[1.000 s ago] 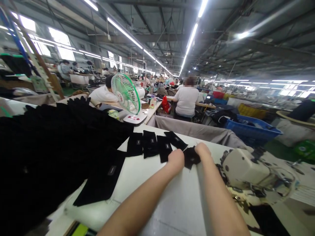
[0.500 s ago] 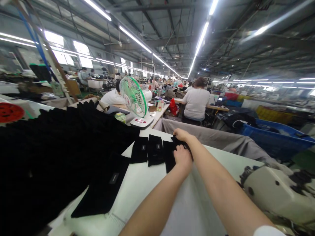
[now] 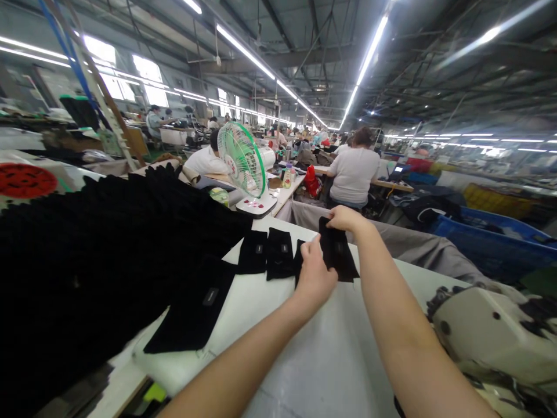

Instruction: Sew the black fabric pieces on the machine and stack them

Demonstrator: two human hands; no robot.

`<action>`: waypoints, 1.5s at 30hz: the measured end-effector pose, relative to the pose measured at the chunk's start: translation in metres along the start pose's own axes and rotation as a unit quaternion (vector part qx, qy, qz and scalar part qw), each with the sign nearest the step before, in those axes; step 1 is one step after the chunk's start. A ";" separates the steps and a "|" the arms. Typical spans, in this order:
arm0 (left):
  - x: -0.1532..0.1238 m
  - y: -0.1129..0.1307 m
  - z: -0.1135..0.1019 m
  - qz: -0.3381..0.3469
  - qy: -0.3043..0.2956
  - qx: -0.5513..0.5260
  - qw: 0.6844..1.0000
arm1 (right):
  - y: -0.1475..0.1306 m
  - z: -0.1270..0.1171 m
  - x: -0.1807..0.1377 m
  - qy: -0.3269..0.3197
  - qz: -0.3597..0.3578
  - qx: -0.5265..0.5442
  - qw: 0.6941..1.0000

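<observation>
At the far edge of the white tabletop (image 3: 300, 348), my right hand (image 3: 348, 220) pinches the top edge of a black fabric piece (image 3: 339, 252) with a small dark label. My left hand (image 3: 317, 270) is beside that piece's left edge, thumb and forefinger apart. It partly covers another black piece (image 3: 298, 255). Two more labelled black pieces, one (image 3: 279, 267) beside the other (image 3: 251, 261), lie flat to the left. Nearer me, a larger black piece (image 3: 191, 319) with a grey label reaches out from a big black fabric heap (image 3: 108, 249).
A green and white fan (image 3: 256, 204) stands behind the table's far edge. At right is a cream sewing machine head (image 3: 491, 325). Grey cloth (image 3: 391, 247) hangs along the far side, with a blue bin (image 3: 491, 244) beyond. A person in white (image 3: 354, 174) sits ahead.
The right-hand black piece now lies more spread out, its label showing. My left hand has opened its fingers and shifted slightly left; my right hand has moved right with the piece's top edge.
</observation>
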State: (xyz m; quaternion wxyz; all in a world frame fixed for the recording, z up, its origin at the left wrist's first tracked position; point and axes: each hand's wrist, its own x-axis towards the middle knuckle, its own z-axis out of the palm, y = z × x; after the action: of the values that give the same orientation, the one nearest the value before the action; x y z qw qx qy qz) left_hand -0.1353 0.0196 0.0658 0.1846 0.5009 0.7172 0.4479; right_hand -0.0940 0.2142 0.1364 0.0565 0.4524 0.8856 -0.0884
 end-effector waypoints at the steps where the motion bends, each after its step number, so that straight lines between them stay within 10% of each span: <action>1: -0.005 -0.005 -0.010 -0.016 0.000 0.005 1.000 | -0.009 0.007 -0.001 -0.016 -0.010 0.007 1.000; 8: -0.029 -0.037 -0.024 -0.112 -0.083 0.209 0.968 | -0.054 0.061 -0.026 -0.072 -0.044 0.031 0.996; 15: -0.037 -0.032 -0.023 -0.102 -0.101 0.238 0.961 | -0.039 -0.004 -0.049 -0.022 -0.094 0.064 0.993; 20: -0.040 -0.033 -0.033 -0.049 -0.010 0.078 0.996 | -0.042 -0.024 -0.040 -0.032 -0.110 0.093 0.989; 23: -0.031 -0.034 -0.047 -0.060 0.013 -0.013 0.998 | -0.050 -0.009 -0.018 -0.045 -0.082 0.101 0.991; 34: -0.012 -0.063 -0.058 -0.129 -0.018 0.234 0.963 | -0.084 0.082 0.030 -0.100 -0.021 0.106 0.989; 45: -0.001 -0.066 -0.103 -0.137 0.001 0.210 0.968 | -0.131 0.041 0.037 -0.046 -0.110 0.112 0.987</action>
State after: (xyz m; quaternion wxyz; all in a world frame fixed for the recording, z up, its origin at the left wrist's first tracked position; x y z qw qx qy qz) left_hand -0.2448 -0.0350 0.0654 0.1342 0.4245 0.8574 0.2583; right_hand -0.2211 0.1598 0.1036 0.0358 0.3516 0.9107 -0.2138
